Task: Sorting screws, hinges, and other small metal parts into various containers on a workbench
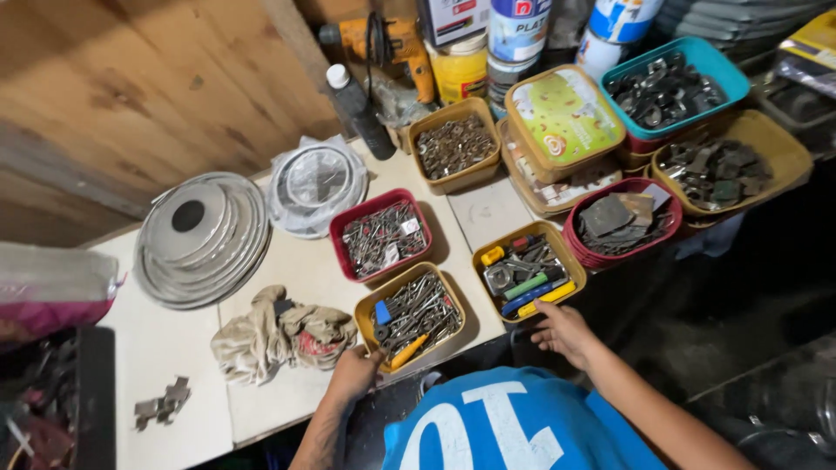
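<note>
Both hands are down at the near edge of the bench. Left hand (355,372) has its fingers curled on the near rim of the yellow plastic tub full of long metal bits and an orange-handled tool (409,318), right by the crumpled beige rag (277,335). Right hand (564,331) rests half open, fingertips touching the yellow tub of mixed hand tools (528,271), holding nothing. Looks like he's picking through the tubs; next comes reaching into one.
</note>
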